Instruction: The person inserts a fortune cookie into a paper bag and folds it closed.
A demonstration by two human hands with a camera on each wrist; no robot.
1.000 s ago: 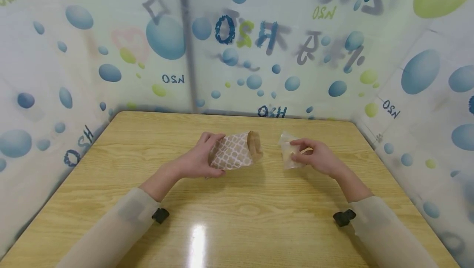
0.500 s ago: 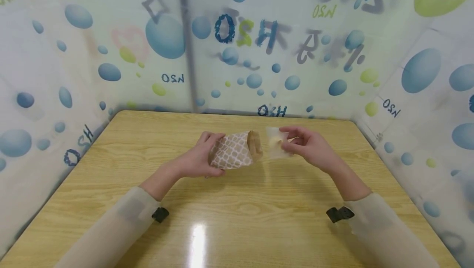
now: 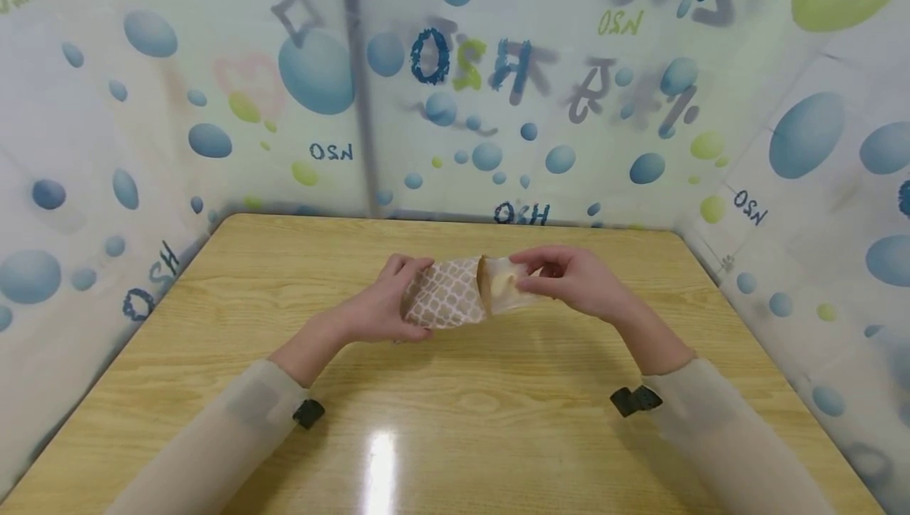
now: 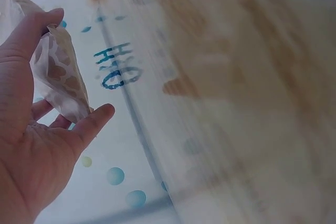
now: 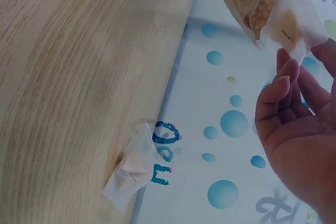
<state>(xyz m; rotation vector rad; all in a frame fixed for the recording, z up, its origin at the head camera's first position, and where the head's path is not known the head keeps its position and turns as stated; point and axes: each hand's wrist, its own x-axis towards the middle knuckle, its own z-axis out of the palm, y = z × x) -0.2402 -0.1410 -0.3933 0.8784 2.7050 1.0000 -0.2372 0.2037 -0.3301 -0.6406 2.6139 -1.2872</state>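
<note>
A brown paper bag (image 3: 448, 294) with a white lattice pattern lies on its side in the head view, its open mouth facing right. My left hand (image 3: 384, 302) holds its closed end between thumb and fingers. At the mouth is a small translucent packet (image 3: 503, 286) with something pale yellow inside. My right hand (image 3: 577, 282) pinches that packet's right side with thumb and fingers. In the right wrist view the packet (image 5: 289, 30) shows small dark print and overlaps the bag's opening (image 5: 260, 17). How far it reaches inside is hard to tell.
A second translucent packet (image 5: 128, 171) lies on the wooden table (image 3: 469, 420) in the right wrist view. Patterned curtain walls (image 3: 455, 159) stand at the table's back and sides. Much of the left wrist view is a blurred brownish reflection.
My right hand has moved left with the packet, from apart on the right up to the bag's mouth. The left hand and the bag have stayed nearly still.
</note>
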